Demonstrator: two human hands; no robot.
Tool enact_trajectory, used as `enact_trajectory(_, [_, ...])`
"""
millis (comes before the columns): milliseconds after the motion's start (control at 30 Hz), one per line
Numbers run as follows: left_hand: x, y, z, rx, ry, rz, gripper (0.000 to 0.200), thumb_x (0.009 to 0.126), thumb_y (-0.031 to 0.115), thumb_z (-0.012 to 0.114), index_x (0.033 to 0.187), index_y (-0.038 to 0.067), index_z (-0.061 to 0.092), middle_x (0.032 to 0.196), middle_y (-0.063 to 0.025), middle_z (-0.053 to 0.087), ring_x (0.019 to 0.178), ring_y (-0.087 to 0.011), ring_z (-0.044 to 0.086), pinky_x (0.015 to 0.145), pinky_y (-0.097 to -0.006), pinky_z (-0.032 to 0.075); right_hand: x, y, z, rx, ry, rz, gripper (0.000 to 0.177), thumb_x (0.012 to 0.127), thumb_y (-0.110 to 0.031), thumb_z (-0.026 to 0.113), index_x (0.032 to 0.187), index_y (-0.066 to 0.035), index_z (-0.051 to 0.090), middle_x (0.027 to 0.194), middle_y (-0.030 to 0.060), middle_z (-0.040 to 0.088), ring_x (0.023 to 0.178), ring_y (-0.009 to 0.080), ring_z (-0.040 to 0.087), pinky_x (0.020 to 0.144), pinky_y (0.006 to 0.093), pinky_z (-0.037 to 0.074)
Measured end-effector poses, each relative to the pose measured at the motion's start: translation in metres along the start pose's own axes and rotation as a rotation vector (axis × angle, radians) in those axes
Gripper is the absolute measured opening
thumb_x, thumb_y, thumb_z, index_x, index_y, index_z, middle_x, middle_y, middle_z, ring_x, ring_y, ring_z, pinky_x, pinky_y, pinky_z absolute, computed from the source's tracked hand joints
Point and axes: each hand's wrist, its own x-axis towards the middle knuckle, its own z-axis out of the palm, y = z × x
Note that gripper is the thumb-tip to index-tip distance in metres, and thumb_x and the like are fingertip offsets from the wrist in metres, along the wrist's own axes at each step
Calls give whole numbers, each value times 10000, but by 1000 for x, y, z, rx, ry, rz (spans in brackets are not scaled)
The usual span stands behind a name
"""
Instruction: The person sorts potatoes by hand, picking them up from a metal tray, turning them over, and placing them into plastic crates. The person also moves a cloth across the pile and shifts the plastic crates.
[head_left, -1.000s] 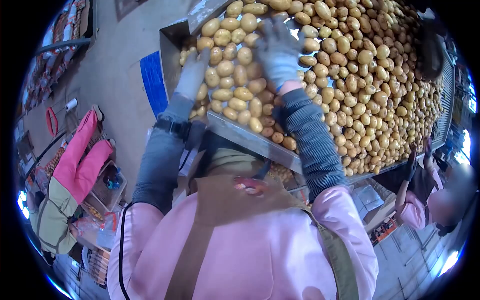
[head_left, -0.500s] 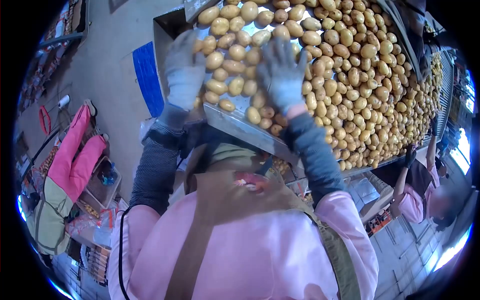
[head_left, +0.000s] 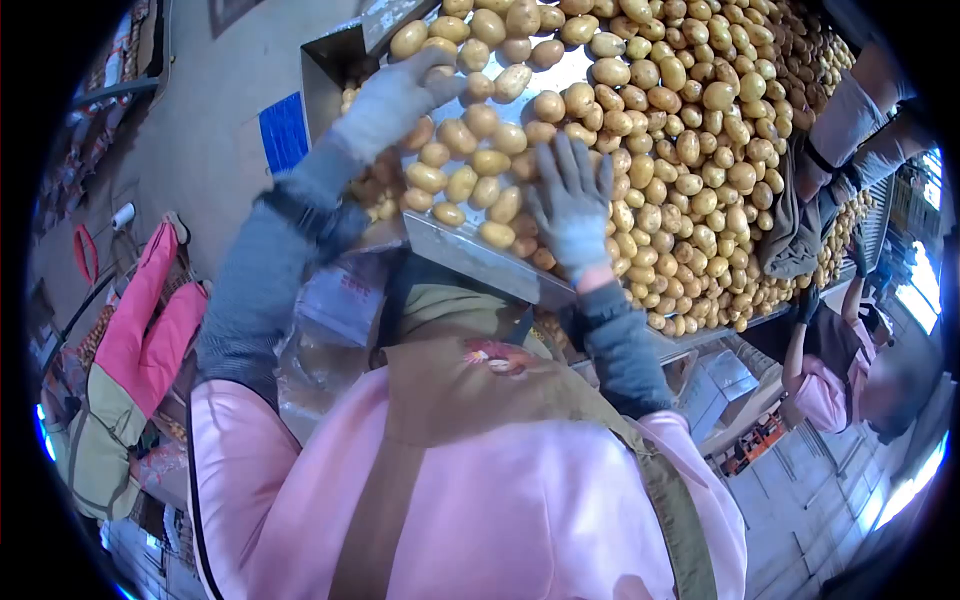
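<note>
Yellow-brown potatoes (head_left: 655, 190) cover a metal sorting table (head_left: 470, 250) in front of me. My left hand (head_left: 395, 100), in a grey-white glove, reaches across the table's left corner. Its fingers stretch out to the right over a few potatoes near the chute opening. Gloved as well, my right hand (head_left: 575, 195) lies palm down on the potatoes near the front edge, its fingers spread. Between the two hands is a loose group of potatoes (head_left: 480, 160), with bright metal showing through the gaps. Neither hand appears to hold a potato.
A metal chute (head_left: 335, 60) with potatoes inside adjoins the table's left corner. At the right, a co-worker's arms (head_left: 850, 120) reach over the heap beside a dark cloth (head_left: 795, 235). Another person (head_left: 830, 370) stands farther right. At the left is a person in pink sleeves (head_left: 150, 320).
My left hand has swung from pointing forward to angling right over the potatoes. My right hand has shifted slightly nearer me. The co-worker's arms at the right show more fully over the heap.
</note>
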Motion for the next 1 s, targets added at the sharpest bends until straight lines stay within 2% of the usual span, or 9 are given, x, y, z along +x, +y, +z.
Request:
enact_trajectory(200, [-55,0,13,-733,319,-271,483,1034,406,560,1178,-47,648,1093,-79,700,947,-124,637,829,-273,525,-5,-14,-45,307,112,30,290,761,-159,715,1041,-95,678,916,95,675,792,301,643,706,423,507])
enact_trajectory(233, [-59,-7,18,-846,339,-367,505,1036,414,559,1188,-60,645,1095,-85,702,945,-118,635,827,-261,522,-1,-16,-20,355,146,-42,283,759,-125,691,1038,-92,657,905,102,646,791,290,642,685,407,504])
enact_trajectory(267, [-60,-22,20,-668,375,-388,449,1042,374,538,1207,-21,674,984,-65,709,718,-83,603,568,-244,502,5,-23,-1,369,12,-47,307,765,-96,672,1070,-99,639,907,87,634,786,280,658,666,390,510])
enact_trajectory(333, [-65,-15,28,-555,457,-349,430,1045,354,545,1197,-24,681,990,-63,713,750,-81,610,609,-242,515,31,-53,16,45,-210,11,318,820,-118,630,1137,-104,629,942,64,660,742,249,689,603,414,531])
enact_trajectory(500, [-59,-13,53,-452,478,-196,383,1046,310,571,1194,-22,691,1013,-47,713,835,-81,618,735,-234,531,54,-78,36,281,-305,155,167,910,-147,565,1000,-80,688,1004,147,724,892,310,729,710,421,564])
enact_trajectory(600, [-52,-12,63,-568,410,-130,352,1049,283,563,1223,1,681,1068,-71,721,935,-127,651,840,-275,534,7,-70,-19,1209,-148,591,268,978,-178,515,1191,-43,604,1121,182,683,1083,404,633,947,439,500])
enact_trajectory(700, [-51,12,78,-29,349,101,304,1029,256,566,1263,88,664,1182,-123,695,1091,-246,648,945,-340,503,-64,-46,-71,1449,-139,672,353,1034,-122,426,1361,-58,541,1155,75,632,870,110,608,692,251,546])
enact_trajectory(867, [-30,68,144,423,0,658,438,958,246,636,1388,180,577,1391,-149,578,1289,-330,535,1083,-415,423,-131,-7,-84,2735,328,1048,530,1067,-426,378,1424,-48,480,1174,93,629,762,151,577,668,285,502])
enact_trajectory(1000, [-25,92,210,884,-344,647,586,861,228,725,1417,202,541,1393,-150,544,1204,-369,548,1047,-452,449,-150,-7,-79,2865,443,751,548,1059,-478,363,1392,-59,486,1117,113,634,695,159,532,607,292,425])
